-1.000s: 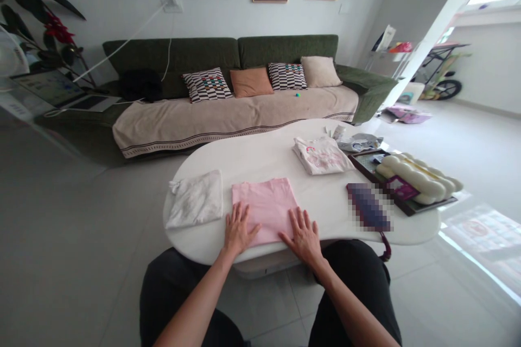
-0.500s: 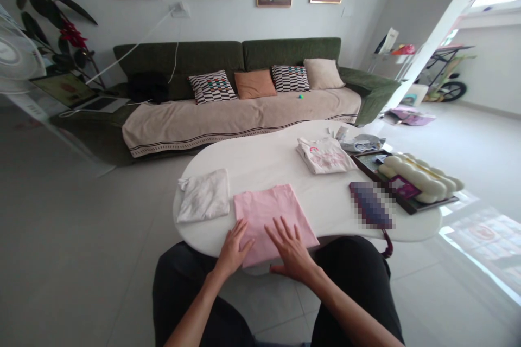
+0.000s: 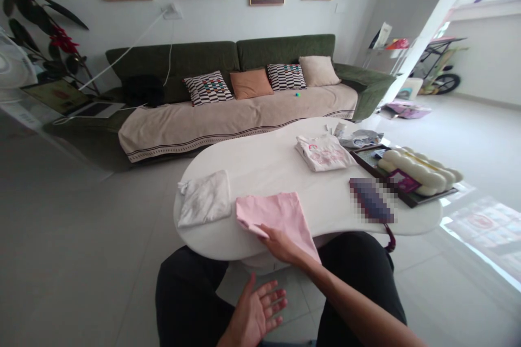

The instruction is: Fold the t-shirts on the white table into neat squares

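Note:
A folded pink cloth point(image 3: 285, 210) lies at the near edge of the white table point(image 3: 252, 157), and its near right corner hangs past the edge. My right hand point(image 3: 279, 244) is closed on the cloth's near left part, where a fold is lifted; the fingertips are partly hidden by the fabric. Below the table edge, between the knees, my left hand point(image 3: 260, 306) is open, palm turned up and fingers apart, touching nothing. A folded white garment point(image 3: 205, 198) rests left of the pink cloth. Farther back sits a folded white shirt with a pink print point(image 3: 324, 153).
At the right of the table are a dark tray point(image 3: 411, 199) bearing a puffy cream-coloured object point(image 3: 423, 171), a blurred-out dark item point(image 3: 372, 200) and a crumpled plastic bag point(image 3: 364, 138). A green sofa point(image 3: 285, 46) with cushions stands behind the table.
My left hand has left the pink cloth, moved down towards me and turned palm up. My right hand has shifted left and gripped the cloth, whose near left side is now lifted and folded.

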Demonstrator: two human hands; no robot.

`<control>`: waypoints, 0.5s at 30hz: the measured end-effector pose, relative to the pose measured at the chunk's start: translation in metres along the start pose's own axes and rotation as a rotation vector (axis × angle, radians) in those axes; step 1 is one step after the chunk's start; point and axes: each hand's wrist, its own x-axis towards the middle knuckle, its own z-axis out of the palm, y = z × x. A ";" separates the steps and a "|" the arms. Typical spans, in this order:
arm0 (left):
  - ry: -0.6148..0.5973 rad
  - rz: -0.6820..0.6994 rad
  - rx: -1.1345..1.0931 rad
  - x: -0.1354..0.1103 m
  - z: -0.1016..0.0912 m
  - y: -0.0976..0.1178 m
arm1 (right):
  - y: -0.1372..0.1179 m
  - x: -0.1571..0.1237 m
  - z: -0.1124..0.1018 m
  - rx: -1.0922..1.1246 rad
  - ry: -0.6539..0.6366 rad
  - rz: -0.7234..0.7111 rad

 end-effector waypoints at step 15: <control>0.073 0.687 -0.001 0.045 0.090 0.135 | -0.037 0.025 -0.106 1.535 0.367 -0.123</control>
